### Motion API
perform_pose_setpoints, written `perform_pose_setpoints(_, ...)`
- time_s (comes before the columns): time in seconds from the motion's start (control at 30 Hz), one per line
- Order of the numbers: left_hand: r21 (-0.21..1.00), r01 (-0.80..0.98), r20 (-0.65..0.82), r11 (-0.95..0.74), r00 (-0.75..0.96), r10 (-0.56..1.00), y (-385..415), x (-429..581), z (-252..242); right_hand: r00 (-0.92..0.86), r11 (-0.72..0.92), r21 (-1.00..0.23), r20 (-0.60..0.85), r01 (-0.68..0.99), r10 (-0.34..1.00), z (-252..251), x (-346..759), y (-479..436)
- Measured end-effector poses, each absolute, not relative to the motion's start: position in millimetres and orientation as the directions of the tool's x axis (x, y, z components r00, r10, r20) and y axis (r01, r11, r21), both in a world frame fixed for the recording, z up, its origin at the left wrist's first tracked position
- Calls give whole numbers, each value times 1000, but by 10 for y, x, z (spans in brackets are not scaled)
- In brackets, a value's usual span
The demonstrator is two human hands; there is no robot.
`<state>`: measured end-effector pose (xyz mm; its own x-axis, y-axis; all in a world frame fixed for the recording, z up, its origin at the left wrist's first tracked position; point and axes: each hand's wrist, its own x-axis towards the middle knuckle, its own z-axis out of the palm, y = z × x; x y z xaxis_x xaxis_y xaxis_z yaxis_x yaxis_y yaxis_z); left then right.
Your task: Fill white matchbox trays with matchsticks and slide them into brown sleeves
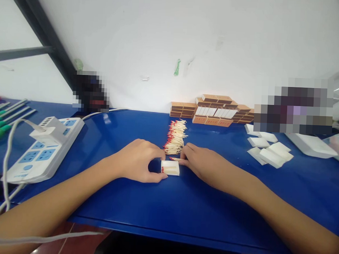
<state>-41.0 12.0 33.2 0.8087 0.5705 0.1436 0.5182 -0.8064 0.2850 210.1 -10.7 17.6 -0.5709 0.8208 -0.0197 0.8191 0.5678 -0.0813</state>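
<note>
Fingers of the left hand (pixel 137 160) pinched the left end of a small white cardboard matchbox tray (pixel 171 169) lying on the blue bench (pixel 182 210) between both hands. Those of the right hand (pixel 204 166) were pressed together on a single red-tipped wooden match (pixel 175 158) just beyond the tray's far edge, beside a loose pile of red-tipped matches (pixel 175 140), with stacked brown matchboxes (pixel 215 111) against the wall.

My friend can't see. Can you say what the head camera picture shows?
Two bare hands work at a blue table: the left hand steadies a small white tray of matches while the right hand pinches one match beside it. A pile of matches lies just behind, with stacked matchboxes by the wall.
</note>
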Motion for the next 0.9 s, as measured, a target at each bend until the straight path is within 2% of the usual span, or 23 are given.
perform_pose_setpoints(0.27,317,504,140,-804,813,565,145,-418,320,-516,507,-123,-62,853,854,244,2135,-101)
perform_pose_setpoints(0.47,307,515,138,-800,808,573,164,-418,312,-529,522,-92,-89,848,844,268,2137,-131)
perform_pose_setpoints(0.67,310,515,160,-799,800,578,176,-415,302,-513,500,-133,-106,856,852,306,2171,-112)
perform_pose_setpoints(0.8,307,514,168,-801,800,577,180,-414,286,-507,493,-151,-70,857,859,320,2250,-64)
perform_pose_setpoints(0.9,304,514,176,-802,797,578,176,-405,276,-506,501,-180,20,846,862,348,2326,-26)
